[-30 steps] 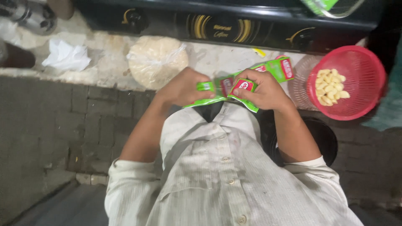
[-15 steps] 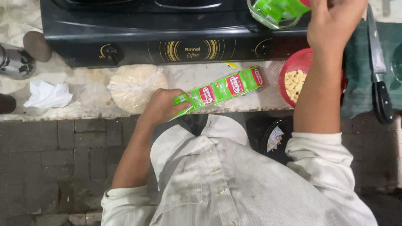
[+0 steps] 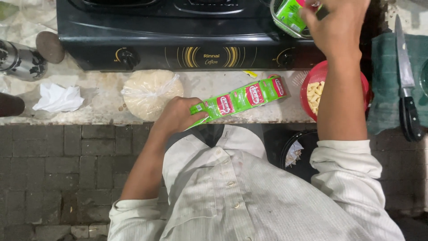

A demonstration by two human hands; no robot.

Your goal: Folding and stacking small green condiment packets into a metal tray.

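Note:
My left hand [image 3: 178,116] grips the near end of a strip of green sachets [image 3: 247,96] with red labels, which stretches right over the counter edge. My right hand [image 3: 339,27] is raised over the black gas stove [image 3: 178,44]. Its fingers pinch a single green sachet [image 3: 290,13] above a clear-rimmed container [image 3: 278,22] on the stove's right burner. The fingertips are cut off by the top of the view. Under my right forearm stands a red basket [image 3: 308,85] with pale pieces [image 3: 315,96] in it.
A round clear bag of pale powder [image 3: 149,93] lies left of my left hand. A crumpled tissue [image 3: 58,98], a metal canister [image 3: 20,60] and a brown stone [image 3: 50,46] are far left. A knife [image 3: 405,89] rests on a green cloth [image 3: 381,98]. A dark bin [image 3: 296,156] sits below.
Both hands were together on the sachet strip. My right hand has since lifted away to the stove with one sachet, and my left hand keeps the strip.

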